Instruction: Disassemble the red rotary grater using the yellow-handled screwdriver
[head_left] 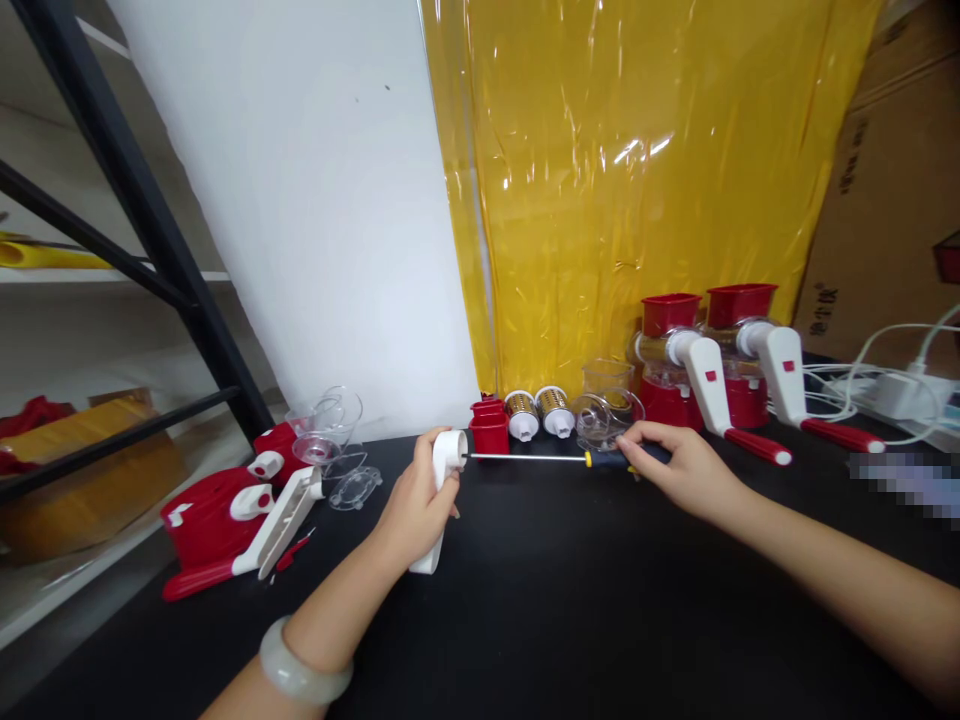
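Observation:
My left hand point(421, 500) is closed round a white plastic handle piece point(448, 452), whose round end points up and to the right. In my right hand point(679, 468) is a screwdriver point(607, 459) with a dark blue and yellow grip, held by the fingers. Its long metal shaft lies level between the hands, and the tip meets the round end of the white piece. Whether the tip sits on a screw is too small to tell.
Red grinder bases point(210, 515), a white-and-red crank point(281, 525) and clear parts point(356, 488) lie left on the black table point(525, 620). Behind are a red hopper point(489, 428), metal drums point(555, 410) and two assembled grinders point(671, 375). White cables point(862, 390) lie right.

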